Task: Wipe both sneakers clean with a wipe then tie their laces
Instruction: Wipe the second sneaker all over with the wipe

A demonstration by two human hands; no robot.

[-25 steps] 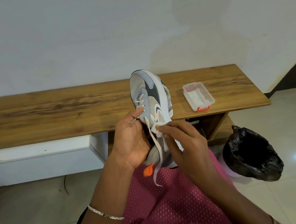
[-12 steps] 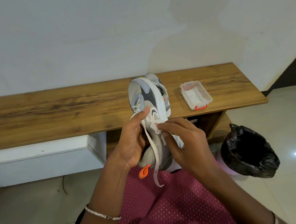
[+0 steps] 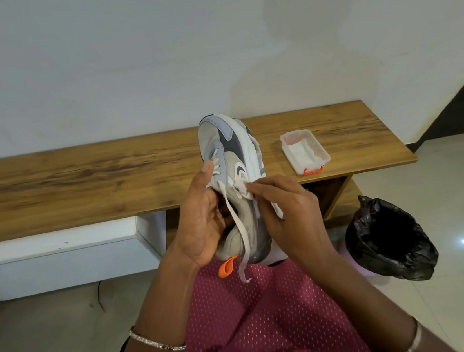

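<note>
Left hand (image 3: 205, 226) first: palm turned toward the camera, thumb stretched up along the eyelets, fingers curled in behind the sneaker (image 3: 230, 152). That is a firm grip on the shoe. Right hand (image 3: 286, 213) comes in from the other side, fingertips bunched and pinching a small white wipe (image 3: 242, 187), pressing it onto the sneaker's side panel just below the dark logo.

The sneaker stands nearly upright between the two hands, toe pointing up and far, heel down near the lap, white sole facing right. One loose lace (image 3: 240, 234) trails down the tongue side, past the left palm, and its tip dangles free beside the orange heel tab (image 3: 228, 266). Under the heel, a maroon dotted garment (image 3: 258, 320) covers the lap. There is a thin bracelet (image 3: 155, 341) on the left wrist.

Further out, the wooden bench (image 3: 78, 184) runs left to right behind the shoe. On its right part, well apart from the hands, sits an open clear tub (image 3: 304, 150) with an orange latch and white wipes inside. On the floor to the right, below the bench's end, stands a bin lined with a black bag (image 3: 389, 237). A white drawer unit (image 3: 58, 257) sits under the bench at left.
</note>
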